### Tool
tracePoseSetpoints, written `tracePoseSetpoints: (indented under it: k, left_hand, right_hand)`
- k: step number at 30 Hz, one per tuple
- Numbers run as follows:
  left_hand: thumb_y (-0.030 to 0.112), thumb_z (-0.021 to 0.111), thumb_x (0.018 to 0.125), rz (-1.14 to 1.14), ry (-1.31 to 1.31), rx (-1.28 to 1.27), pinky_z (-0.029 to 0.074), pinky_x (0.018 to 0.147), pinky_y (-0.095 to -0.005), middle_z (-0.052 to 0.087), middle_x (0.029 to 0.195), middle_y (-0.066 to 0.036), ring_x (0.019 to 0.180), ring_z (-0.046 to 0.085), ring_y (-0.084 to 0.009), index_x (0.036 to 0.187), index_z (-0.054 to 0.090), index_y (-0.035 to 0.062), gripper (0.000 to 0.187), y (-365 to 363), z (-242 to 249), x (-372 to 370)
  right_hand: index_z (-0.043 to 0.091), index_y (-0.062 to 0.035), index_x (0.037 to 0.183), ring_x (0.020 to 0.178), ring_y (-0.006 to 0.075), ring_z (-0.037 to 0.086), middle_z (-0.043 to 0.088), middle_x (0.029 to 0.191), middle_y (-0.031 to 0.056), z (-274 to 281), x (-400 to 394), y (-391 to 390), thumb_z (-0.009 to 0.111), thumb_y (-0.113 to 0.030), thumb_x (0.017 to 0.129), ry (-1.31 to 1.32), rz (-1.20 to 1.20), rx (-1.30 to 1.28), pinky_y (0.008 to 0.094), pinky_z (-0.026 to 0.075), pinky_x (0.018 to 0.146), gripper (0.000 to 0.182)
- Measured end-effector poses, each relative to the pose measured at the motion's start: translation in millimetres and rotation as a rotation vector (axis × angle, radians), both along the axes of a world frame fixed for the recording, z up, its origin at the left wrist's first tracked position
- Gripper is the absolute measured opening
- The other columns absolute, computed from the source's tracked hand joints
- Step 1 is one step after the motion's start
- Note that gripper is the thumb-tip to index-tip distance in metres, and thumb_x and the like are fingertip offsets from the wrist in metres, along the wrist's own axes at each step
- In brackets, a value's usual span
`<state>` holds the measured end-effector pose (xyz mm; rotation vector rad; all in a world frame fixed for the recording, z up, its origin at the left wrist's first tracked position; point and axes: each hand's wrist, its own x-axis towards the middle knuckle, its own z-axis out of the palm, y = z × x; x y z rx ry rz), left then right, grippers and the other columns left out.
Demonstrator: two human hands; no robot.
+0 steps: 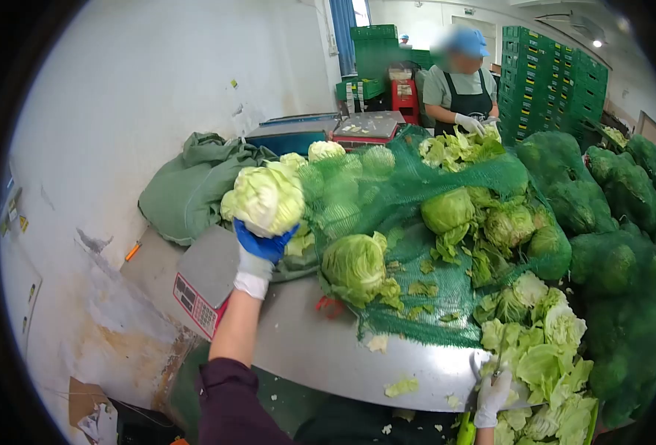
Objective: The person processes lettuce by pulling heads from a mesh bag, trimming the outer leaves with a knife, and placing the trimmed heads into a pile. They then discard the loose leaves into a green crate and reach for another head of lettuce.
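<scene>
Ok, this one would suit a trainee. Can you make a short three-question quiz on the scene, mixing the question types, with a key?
1. Which hand of the camera wearer holds a pale cabbage up off the table?

2. True or false: in the picture, the scale with the red keypad panel lies to the left of the green netting.

3. What colour are the crates stacked high to the picture right of the co-worker?
a) red
b) green
c) white

Key
1. The left hand, in a blue glove.
2. True.
3. b
</scene>
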<state>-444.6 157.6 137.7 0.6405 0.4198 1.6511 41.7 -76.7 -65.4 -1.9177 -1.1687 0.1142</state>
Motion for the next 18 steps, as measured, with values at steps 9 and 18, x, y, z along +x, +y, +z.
tracePoseSetpoints:
  k: [9, 18]
  left_hand:
    - [0.066, 0.025, 0.081, 0.171, 0.182, -0.170, 0.027, 0.102, -0.0624, 0.035, 0.149, 0.001, 0.134, 0.034, -0.0320, 0.141, 0.038, 0.0303, 0.070, 188.7, -11.7, -105.8]
    - [0.024, 0.048, 0.095, 0.132, 0.280, -0.040, 0.047, 0.098, -0.0456, 0.051, 0.127, -0.014, 0.114, 0.054, -0.0343, 0.130, 0.049, 0.0110, 0.037, 184.2, -19.4, -43.0]
  right_hand:
    - [0.059, -0.0001, 0.100, 0.074, 0.0303, 0.062, 0.061, 0.085, 0.0168, -15.6, 1.8, 12.0, 0.066, -0.003, 0.077, 0.074, -0.075, -0.025, 0.0353, 0.049, 0.068, 0.025]
    - [0.058, -0.0015, 0.104, 0.083, 0.0334, 0.060, 0.060, 0.090, 0.0170, -15.8, 1.8, 9.2, 0.064, 0.002, 0.071, -0.110, -0.104, -0.070, 0.0374, 0.047, 0.078, 0.034]
